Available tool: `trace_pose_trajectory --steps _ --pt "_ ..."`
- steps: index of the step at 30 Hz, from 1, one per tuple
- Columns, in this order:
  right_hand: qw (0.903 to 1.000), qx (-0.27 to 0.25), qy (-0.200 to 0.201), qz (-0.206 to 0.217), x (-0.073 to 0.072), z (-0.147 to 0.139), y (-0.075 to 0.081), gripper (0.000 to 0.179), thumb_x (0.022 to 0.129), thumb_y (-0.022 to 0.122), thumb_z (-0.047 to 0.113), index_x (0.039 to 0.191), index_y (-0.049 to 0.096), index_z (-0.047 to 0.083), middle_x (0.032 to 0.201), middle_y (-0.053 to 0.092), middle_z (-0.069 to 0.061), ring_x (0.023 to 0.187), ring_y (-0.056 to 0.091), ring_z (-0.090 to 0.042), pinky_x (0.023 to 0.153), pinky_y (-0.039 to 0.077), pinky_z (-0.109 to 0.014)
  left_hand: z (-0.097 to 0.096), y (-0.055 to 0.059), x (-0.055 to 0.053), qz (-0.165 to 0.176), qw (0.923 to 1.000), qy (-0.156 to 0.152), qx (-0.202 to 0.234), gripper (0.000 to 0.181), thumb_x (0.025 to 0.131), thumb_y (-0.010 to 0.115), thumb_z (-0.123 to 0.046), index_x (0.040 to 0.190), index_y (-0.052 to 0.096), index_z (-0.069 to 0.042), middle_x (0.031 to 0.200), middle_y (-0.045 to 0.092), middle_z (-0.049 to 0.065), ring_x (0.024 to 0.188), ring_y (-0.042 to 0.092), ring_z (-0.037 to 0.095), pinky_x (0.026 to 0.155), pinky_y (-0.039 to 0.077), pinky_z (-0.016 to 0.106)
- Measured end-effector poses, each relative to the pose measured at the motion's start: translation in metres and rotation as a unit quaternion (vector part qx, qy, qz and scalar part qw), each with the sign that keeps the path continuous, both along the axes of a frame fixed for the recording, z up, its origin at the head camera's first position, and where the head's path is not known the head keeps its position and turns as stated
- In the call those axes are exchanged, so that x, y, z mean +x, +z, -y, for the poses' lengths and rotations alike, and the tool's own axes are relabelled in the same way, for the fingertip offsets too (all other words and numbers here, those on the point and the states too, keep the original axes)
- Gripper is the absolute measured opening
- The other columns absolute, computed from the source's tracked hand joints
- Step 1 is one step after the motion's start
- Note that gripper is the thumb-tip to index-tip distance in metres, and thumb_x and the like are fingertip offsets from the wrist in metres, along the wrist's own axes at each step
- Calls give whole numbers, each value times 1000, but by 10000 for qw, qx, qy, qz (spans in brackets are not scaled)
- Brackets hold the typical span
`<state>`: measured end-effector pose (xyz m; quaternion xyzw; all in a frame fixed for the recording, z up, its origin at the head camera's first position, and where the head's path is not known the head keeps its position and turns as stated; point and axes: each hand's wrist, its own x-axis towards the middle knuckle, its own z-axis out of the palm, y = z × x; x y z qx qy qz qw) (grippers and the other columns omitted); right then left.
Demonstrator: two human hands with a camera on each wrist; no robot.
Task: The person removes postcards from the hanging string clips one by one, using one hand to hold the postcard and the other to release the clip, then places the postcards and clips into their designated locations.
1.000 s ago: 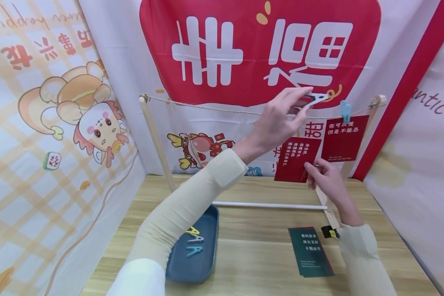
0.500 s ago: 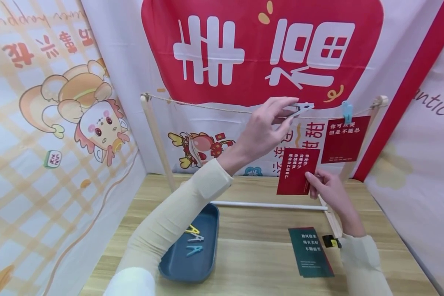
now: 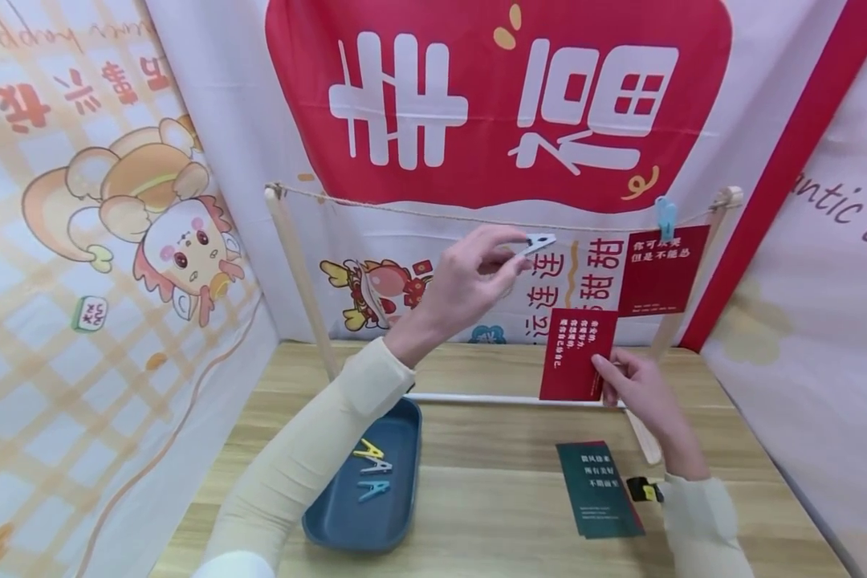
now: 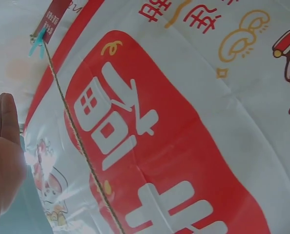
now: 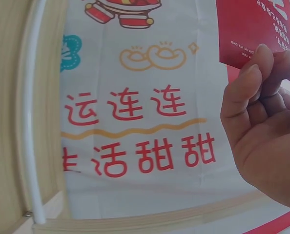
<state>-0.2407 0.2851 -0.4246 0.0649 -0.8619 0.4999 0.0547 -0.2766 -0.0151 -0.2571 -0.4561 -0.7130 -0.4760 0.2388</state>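
My left hand (image 3: 470, 273) pinches a whitish-grey clothespin (image 3: 539, 242) just below the twine (image 3: 433, 215). My right hand (image 3: 639, 393) holds a red card (image 3: 576, 355) with white writing by its right edge, between thumb and fingers; the right wrist view shows the card's corner (image 5: 242, 41) in that grip. Another red card (image 3: 665, 273) hangs at the twine's right end under a light-blue clothespin (image 3: 665, 217). In the left wrist view only part of the left hand (image 4: 6, 161) shows, at the left edge.
A wooden frame with a left post (image 3: 298, 281) and a white crossbar (image 3: 506, 399) carries the twine. On the table (image 3: 491, 490) stand a blue tray (image 3: 361, 526) with yellow, grey and blue clothespins, and a dark green card (image 3: 598, 490) over a red one. A black item (image 3: 645, 489) lies by the right sleeve.
My left hand has moved down and left with the clothespin, away from the twine's right part. My right hand has lowered the red card. The hanging card stays in place.
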Motion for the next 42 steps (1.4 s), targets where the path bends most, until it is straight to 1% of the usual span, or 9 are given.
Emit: trace_pose_trajectory --steps 5,11,16,23,27,31,33,38,42 --pt "9994 -260 204 106 4 2 -16 38 99 56 38 118 59 5 73 63 -15 61 61 -25 61 56 -28 17 -17 -1 16 9997 -19 247 25 90 68 -5 114 65 -2 114 65 11 91 71 11 81 58 23" --pt "9986 -423 276 184 8 -2 -28 34 99 56 35 116 58 5 69 61 -12 56 60 -23 58 55 -28 31 -28 -5 384 9987 -135 318 24 93 66 -9 116 64 -5 103 72 11 77 73 12 67 60 28" --pt "9976 -231 252 603 12 -6 -35 42 98 57 40 120 57 5 72 62 -15 60 61 -24 62 55 -28 43 -34 -4 575 9978 118 309 21 94 64 -10 115 64 -6 95 75 10 75 74 16 61 58 28" --pt "9915 -89 364 1245 16 -11 -48 45 97 58 43 118 58 3 74 62 -18 63 61 -25 66 52 -28 59 -42 4 418 9980 413 243 20 91 63 3 111 63 2 99 70 19 74 71 22 59 54 21" --pt "9881 8 489 1461 15 -15 -58 41 97 58 43 108 59 3 69 59 -17 61 60 -24 65 52 -29 69 -48 10 266 9978 563 210 20 91 65 0 110 65 -1 101 70 14 68 66 16 59 55 23" --pt "9843 146 511 1681 17 -17 -67 43 96 59 45 97 57 2 65 58 -16 58 59 -23 62 52 -29 80 -55 16 166 9978 633 112 21 91 68 -7 112 65 -6 107 69 8 75 69 15 65 58 24" --pt "9830 186 593 1728 18 -19 -71 42 96 59 44 99 58 2 65 59 -17 56 59 -24 60 52 -28 85 -60 19 150 9976 668 77 22 91 69 -8 112 65 -7 107 70 7 78 71 15 66 59 24" --pt "9787 61 1010 1786 21 -27 -82 41 99 56 36 119 60 0 68 61 -24 51 58 -25 49 49 -28 95 -74 22 211 9961 854 78 17 88 72 -6 105 69 -7 93 74 7 73 70 12 66 58 22" --pt "9736 177 1066 2011 23 -33 -92 42 100 55 38 120 60 1 67 61 -21 49 55 -21 45 45 -27 104 -90 24 346 9942 1016 35 13 89 71 -10 102 70 -8 85 74 5 70 69 10 63 56 19"
